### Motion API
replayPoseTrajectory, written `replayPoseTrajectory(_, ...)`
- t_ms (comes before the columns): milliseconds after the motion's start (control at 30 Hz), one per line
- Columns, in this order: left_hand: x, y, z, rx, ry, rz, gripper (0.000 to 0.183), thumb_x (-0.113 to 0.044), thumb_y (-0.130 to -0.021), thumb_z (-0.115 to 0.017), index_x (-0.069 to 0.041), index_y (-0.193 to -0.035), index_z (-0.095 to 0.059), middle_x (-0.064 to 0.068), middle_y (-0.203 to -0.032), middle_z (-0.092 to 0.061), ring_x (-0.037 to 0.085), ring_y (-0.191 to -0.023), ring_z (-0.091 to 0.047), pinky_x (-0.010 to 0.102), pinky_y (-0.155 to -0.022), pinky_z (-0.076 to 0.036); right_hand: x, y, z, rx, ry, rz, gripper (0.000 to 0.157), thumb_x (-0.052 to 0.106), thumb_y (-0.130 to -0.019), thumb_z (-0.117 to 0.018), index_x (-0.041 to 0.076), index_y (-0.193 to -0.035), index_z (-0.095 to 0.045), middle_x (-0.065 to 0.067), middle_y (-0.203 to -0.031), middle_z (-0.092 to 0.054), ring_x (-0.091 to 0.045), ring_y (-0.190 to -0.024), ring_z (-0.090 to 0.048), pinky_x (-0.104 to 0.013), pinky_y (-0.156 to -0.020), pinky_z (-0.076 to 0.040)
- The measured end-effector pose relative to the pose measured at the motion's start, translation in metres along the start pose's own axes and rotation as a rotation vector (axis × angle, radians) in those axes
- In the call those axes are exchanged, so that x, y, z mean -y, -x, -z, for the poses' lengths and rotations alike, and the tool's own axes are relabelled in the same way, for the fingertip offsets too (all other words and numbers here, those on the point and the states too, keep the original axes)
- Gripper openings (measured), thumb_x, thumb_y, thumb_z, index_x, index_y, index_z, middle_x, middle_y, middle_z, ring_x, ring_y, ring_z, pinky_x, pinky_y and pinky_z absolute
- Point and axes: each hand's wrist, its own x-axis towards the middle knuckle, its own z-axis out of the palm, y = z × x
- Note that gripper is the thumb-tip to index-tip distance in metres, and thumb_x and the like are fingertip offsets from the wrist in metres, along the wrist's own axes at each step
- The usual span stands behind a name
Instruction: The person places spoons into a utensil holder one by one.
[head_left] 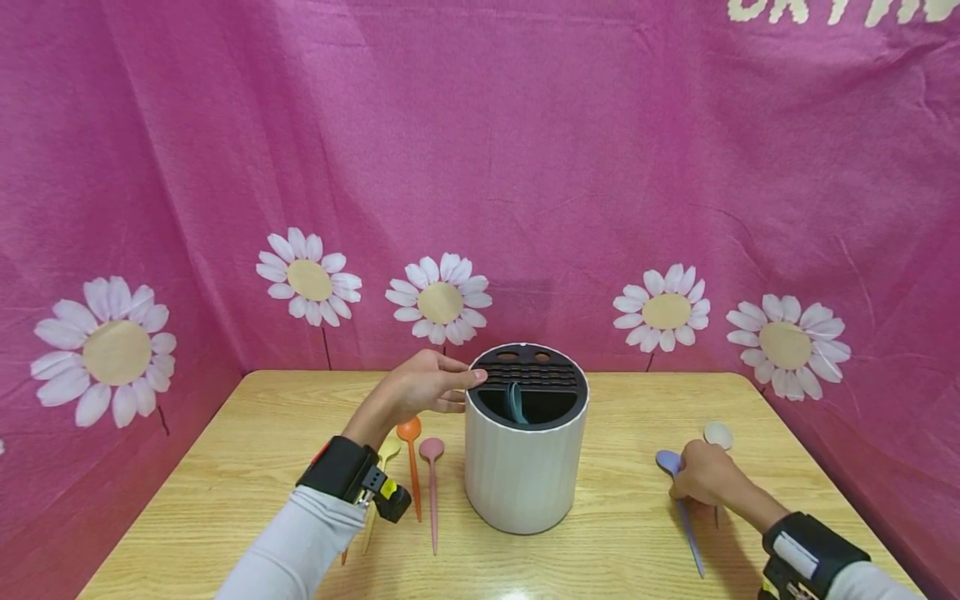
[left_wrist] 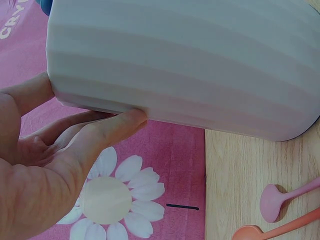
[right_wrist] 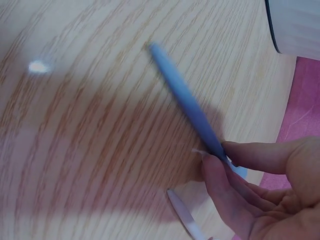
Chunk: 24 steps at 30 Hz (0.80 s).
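Note:
A white ribbed utensil holder (head_left: 525, 475) with a black slotted top stands mid-table, a teal utensil (head_left: 514, 402) upright in its large opening. My left hand (head_left: 427, 383) touches the holder's left side near the rim, its fingers fairly straight against the wall (left_wrist: 175, 65). At the right, my right hand (head_left: 705, 473) pinches the handle of a purple spoon (head_left: 690, 537) between thumb and fingers; in the right wrist view the handle (right_wrist: 185, 97) slants over the wood. Beside that hand lies a white utensil (head_left: 718, 434), partly hidden by it.
Left of the holder lie a pink spoon (head_left: 432, 450), an orange spoon (head_left: 409, 430) and a yellow spoon (head_left: 389, 447), the last partly behind the left wrist. A pink flowered cloth (head_left: 555, 167) hangs behind the wooden table (head_left: 615, 550).

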Motion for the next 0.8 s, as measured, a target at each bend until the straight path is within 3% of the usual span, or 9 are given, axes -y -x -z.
replayPoseTrajectory(800,0.0007,0.0012,-0.0014,-0.009,0.000,-0.009,0.039,-0.022,-0.099,-0.068,0.005,-0.128,-0.067,0.015,-0.119,-0.073,0.034,-0.115,-0.069,0.042,-0.095,-0.059,0.0038,0.0010,-0.0008,0.005,-0.047,-0.002,0.022,-0.006,-0.064,-0.064,0.008,-0.054,-0.051,-0.002,-0.048,-0.057,-0.012,-0.039,-0.060,-0.029,-0.041,-0.055)
